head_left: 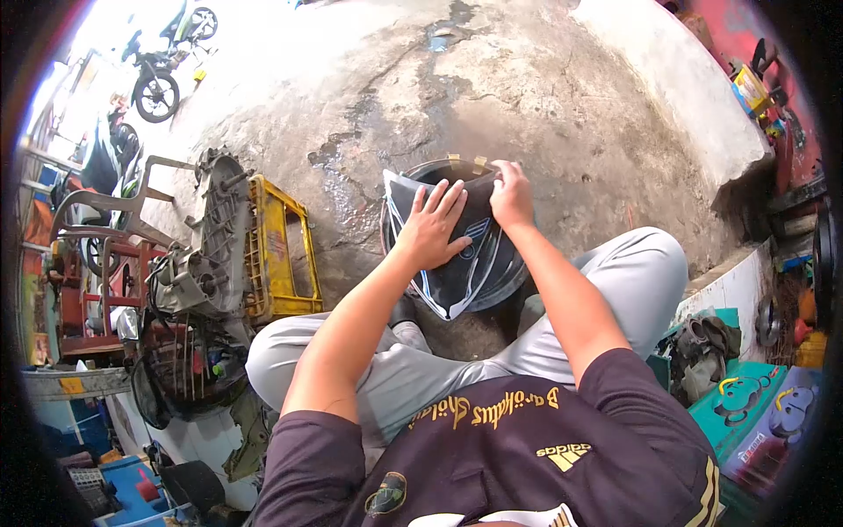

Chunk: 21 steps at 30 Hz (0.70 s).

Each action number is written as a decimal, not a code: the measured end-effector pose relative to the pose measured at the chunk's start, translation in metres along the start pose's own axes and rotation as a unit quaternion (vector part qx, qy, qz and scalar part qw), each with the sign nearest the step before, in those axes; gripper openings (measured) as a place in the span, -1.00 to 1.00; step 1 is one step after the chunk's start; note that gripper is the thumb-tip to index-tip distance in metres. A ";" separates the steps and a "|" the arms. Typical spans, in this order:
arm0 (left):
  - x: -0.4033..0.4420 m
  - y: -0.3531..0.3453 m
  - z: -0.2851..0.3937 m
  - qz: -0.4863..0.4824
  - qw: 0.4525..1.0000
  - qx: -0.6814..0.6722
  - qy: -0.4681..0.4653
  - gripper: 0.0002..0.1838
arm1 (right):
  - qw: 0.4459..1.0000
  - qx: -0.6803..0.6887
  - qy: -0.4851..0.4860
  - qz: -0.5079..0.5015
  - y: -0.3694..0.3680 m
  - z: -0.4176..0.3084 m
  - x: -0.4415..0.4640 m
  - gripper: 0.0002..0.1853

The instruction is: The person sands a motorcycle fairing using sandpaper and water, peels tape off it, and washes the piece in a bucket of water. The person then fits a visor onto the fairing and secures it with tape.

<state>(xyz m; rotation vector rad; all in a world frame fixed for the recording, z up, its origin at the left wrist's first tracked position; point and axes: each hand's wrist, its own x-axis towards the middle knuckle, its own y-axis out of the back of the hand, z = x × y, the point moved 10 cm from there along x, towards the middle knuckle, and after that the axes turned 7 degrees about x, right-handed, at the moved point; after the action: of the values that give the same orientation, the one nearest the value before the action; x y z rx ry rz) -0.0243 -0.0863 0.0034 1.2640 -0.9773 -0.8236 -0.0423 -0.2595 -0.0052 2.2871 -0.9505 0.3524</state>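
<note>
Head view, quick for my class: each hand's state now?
Left hand: open, palm down on the dark panel.
Right hand: fingers bent at its far edge; grip can't be told.
</note>
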 end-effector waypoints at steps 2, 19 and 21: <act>-0.001 0.002 0.000 0.000 1.000 0.000 -0.002 0.00 | 0.999 -0.011 -0.037 0.034 0.002 0.010 -0.002 -0.65; 0.000 0.002 0.000 -0.010 1.000 -0.006 0.000 0.07 | 0.999 0.008 -0.018 -0.047 -0.007 -0.014 -0.009 -0.68; -0.002 0.003 -0.002 -0.012 1.000 0.002 0.004 0.06 | 0.998 -0.026 -0.055 -0.010 0.005 0.002 0.000 -0.69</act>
<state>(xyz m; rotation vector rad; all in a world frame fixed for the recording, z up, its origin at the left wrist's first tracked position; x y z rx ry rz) -0.0237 -0.0836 0.0060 1.2834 -0.9599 -0.8355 -0.0455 -0.2634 -0.0046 2.2855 -0.9797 0.1936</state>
